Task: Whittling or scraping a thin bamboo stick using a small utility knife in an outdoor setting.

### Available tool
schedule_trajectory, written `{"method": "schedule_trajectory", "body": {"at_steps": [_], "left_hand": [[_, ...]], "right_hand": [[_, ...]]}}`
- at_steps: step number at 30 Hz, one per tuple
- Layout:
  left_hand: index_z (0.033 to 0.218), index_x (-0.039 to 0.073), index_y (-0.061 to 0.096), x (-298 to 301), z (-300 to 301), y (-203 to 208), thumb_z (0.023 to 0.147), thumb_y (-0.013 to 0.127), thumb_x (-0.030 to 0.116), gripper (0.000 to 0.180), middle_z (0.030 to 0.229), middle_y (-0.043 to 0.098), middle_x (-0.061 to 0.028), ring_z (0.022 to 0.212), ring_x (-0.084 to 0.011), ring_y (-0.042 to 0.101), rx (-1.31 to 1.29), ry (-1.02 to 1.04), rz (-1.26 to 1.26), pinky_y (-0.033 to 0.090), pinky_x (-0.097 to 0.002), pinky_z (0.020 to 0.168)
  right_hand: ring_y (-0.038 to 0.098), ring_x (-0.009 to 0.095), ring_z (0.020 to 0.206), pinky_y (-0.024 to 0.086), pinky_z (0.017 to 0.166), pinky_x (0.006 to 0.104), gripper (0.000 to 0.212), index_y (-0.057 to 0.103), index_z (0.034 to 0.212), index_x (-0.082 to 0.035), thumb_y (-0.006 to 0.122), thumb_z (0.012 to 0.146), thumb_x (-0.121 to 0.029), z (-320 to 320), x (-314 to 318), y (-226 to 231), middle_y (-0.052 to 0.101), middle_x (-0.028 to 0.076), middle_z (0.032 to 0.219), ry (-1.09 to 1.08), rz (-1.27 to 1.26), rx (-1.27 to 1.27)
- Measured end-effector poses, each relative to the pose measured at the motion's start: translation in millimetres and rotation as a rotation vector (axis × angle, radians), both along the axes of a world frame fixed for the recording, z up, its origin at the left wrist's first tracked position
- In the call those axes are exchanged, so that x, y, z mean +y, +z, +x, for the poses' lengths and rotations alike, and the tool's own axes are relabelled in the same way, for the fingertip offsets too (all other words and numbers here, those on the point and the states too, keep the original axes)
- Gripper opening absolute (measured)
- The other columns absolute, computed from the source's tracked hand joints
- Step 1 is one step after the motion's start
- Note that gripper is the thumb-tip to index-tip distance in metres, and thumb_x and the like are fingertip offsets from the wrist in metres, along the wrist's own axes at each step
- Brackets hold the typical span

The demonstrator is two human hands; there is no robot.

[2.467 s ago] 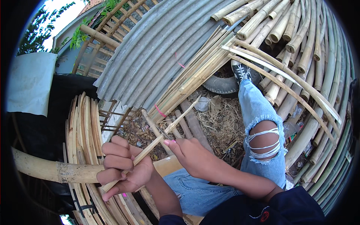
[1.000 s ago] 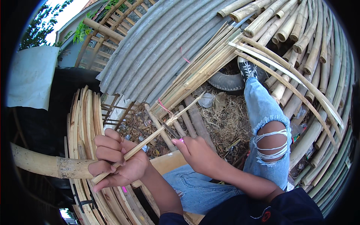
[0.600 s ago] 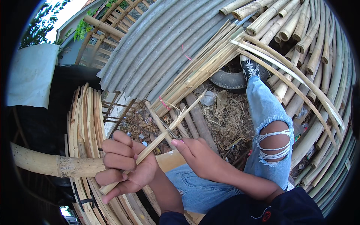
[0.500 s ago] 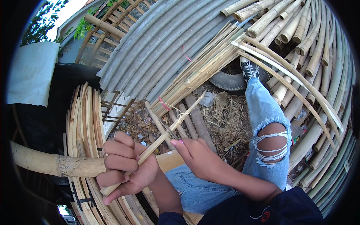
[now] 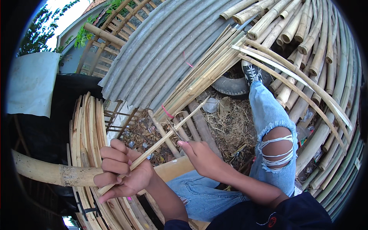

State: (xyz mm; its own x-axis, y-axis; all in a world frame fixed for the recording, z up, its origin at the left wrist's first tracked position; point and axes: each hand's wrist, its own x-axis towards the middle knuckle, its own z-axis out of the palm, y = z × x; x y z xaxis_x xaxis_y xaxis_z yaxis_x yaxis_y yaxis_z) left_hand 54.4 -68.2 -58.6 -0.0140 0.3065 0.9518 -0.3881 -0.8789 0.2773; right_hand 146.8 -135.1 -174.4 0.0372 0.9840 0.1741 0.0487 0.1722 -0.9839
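At eight o'clock, my left hand (image 5: 135, 175) has fingers tight round the stick (image 5: 153, 148); at five, my right hand (image 5: 205, 159), round the knife (image 5: 178, 134). I'd shave softly.

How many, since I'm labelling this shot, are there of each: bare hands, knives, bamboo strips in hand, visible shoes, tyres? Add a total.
Hands, left hand and right hand: 2
Knife: 1
Held bamboo strip: 1
Shoe: 1
Tyre: 1
Total: 6
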Motion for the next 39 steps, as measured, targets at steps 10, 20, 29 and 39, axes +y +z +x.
{"method": "schedule_trajectory", "body": {"at_steps": [10, 20, 29, 39], "left_hand": [[0.061, 0.015, 0.026, 0, 6, 2, 0.093, 0.025, 0.059, 0.054, 0.049, 0.028, 0.0007, 0.055, -0.0118, 0.023, -0.013, -0.007, 0.006, 0.02, -0.0268, 0.051], [0.062, 0.015, 0.027, -5, 7, 1, 0.093, 0.023, 0.059, 0.054, 0.047, 0.032, -0.0004, 0.051, -0.012, 0.025, 0.012, -0.042, 0.021, 0.021, -0.0261, 0.047], [0.062, 0.014, 0.027, -3, -1, -2, 0.093, 0.023, 0.059, 0.055, 0.047, 0.031, -0.0005, 0.052, -0.0124, 0.024, 0.013, -0.074, 0.039, 0.021, -0.0272, 0.049], [0.062, 0.013, 0.028, -9, 8, -1, 0.093, 0.023, 0.06, 0.056, 0.047, 0.033, -0.0012, 0.052, -0.0129, 0.025, 0.017, -0.104, 0.032, 0.021, -0.0271, 0.048]], "right_hand": [[0.052, 0.039, 0.063, 0.04, 0.064, 0.0464, 0.048, 0.054, 0.084, 0.011, 0.033, 0.099, -0.03, 2, 7, 2, 0.051, 0.027, 0.065, 0.057, -0.236, 0.055], [0.047, 0.035, 0.054, 0.04, 0.06, 0.0443, 0.06, 0.05, 0.07, 0.01, 0.032, 0.098, -0.04, -6, -15, 33, 0.043, 0.021, 0.053, -0.09, 0.304, 0.028], [0.054, 0.041, 0.067, 0.041, 0.062, 0.0465, 0.041, 0.054, 0.086, 0.01, 0.036, 0.098, -0.025, 1, -14, 43, 0.053, 0.027, 0.07, 0.09, 0.16, -0.047], [0.055, 0.039, 0.068, 0.042, 0.06, 0.047, 0.03, 0.047, 0.117, 0.008, 0.043, 0.09, -0.005, 3, -6, 21, 0.054, 0.024, 0.076, 0.052, 0.193, -0.258]]}}
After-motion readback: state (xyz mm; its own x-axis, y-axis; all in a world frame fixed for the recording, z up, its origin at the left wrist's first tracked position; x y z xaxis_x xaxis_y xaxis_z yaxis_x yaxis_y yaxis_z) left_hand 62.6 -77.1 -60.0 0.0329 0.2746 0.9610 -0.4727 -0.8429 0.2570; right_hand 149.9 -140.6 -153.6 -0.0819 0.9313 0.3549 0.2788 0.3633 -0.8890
